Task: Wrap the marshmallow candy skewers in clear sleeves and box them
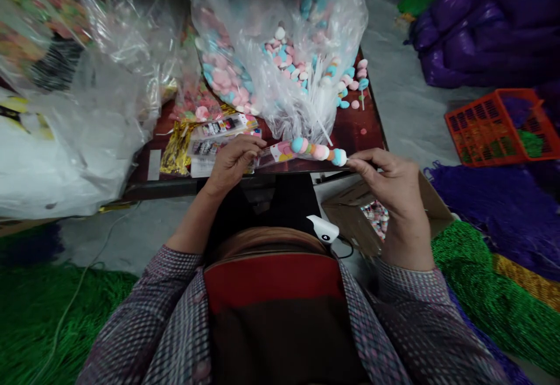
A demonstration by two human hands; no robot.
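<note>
My right hand [387, 181] pinches the stick end of a candy skewer [320, 151] strung with pink, blue and white marshmallow-like pieces and orange ones between them. In my left hand [234, 160], thumb and fingers close on the edge of a clear printed bag [280, 153], which stretches toward the skewer. The skewer's far tip lies at the bag's mouth; whether it is inside I cannot tell. Under my left hand, more flat printed bags [207, 149] lie on the dark table beside gold tinsel ties [176, 149].
Large plastic bags of candy [231, 76] stand at the back, with a bundle of white sticks [312, 99] before them. Loose candies and a finished skewer [363, 81] lie by the right edge. An orange crate [494, 128] and a cardboard box [350, 210] sit lower right.
</note>
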